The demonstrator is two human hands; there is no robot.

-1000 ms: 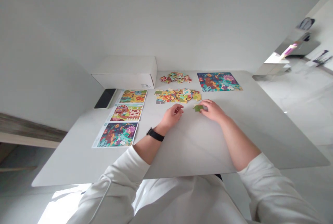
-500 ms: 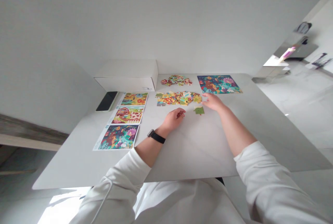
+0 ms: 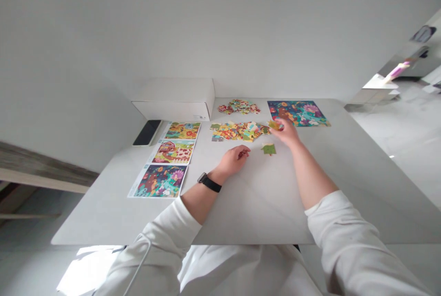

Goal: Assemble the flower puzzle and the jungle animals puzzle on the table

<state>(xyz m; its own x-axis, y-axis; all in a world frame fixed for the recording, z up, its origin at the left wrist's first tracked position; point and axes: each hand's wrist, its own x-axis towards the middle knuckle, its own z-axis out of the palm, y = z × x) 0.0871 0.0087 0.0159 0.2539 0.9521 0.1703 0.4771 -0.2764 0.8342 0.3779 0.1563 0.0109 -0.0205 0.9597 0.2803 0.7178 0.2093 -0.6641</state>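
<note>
Nothing can be read: the small printed label (image 3: 200, 117) on the white cardboard box (image 3: 172, 111) is too tiny to make out.

The right hand (image 3: 288, 133) holds a yellow jigsaw piece (image 3: 274, 125) beside the loose pile (image 3: 234, 131), the left hand (image 3: 234, 159) resting nearby

White table (image 3: 262, 213): 2 jigsaw piece piles (image 3: 239, 131), green piece (image 3: 268, 149), assembled puzzle (image 3: 296, 113), 3 picture cards (image 3: 174, 159), white box (image 3: 174, 101), phone (image 3: 147, 132).

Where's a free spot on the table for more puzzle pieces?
The biggest bare patch of white table lies between the left hand and the right forearm, toward the front edge. Another lies right of that forearm. It's crowded at the heap of puzzle pieces, next to the right hand, and beside the printed picture sheets.
</note>
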